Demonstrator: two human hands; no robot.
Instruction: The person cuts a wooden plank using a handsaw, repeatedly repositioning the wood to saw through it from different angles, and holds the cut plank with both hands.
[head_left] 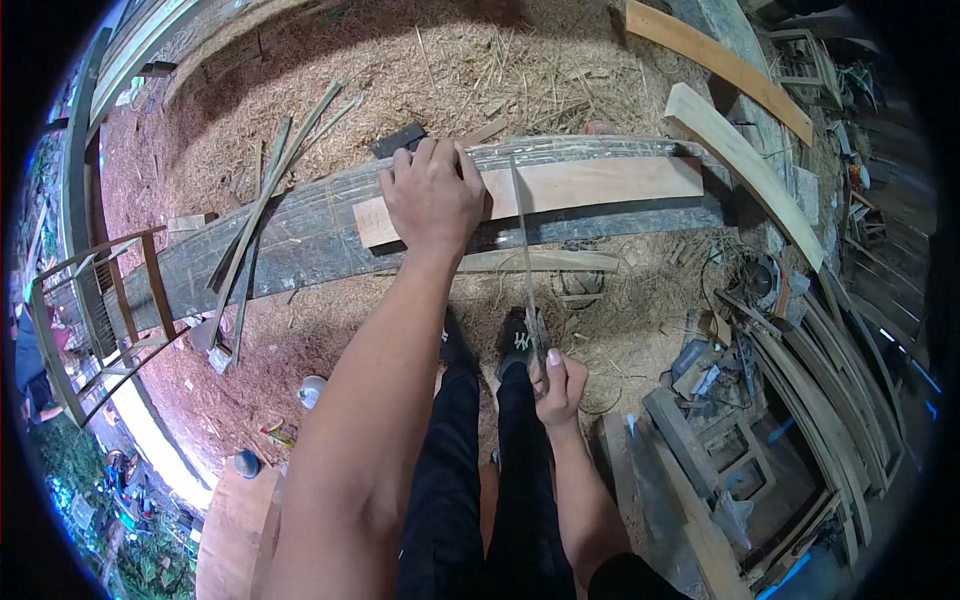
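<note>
My left hand (435, 195) presses on a pale wooden board (610, 187), its fingers curled over the board's far side. The board lies along a worn, grey wooden bench (330, 240). My right hand (560, 387) grips the handle of a handsaw (525, 245), close to my legs. Seen nearly edge-on, the saw's narrow blade runs away from me and crosses the board to the right of my left hand. A dark block (398, 140) sits just beyond my left fingers. I cannot tell how deep the blade is in the wood.
Wood shavings (330, 340) cover the ground. Thin wood strips (270, 200) lie across the bench's left part, near a wooden frame (158, 285). A pale plank (745, 175) leans at the bench's right end. Curved boards (815, 390) are stacked at right.
</note>
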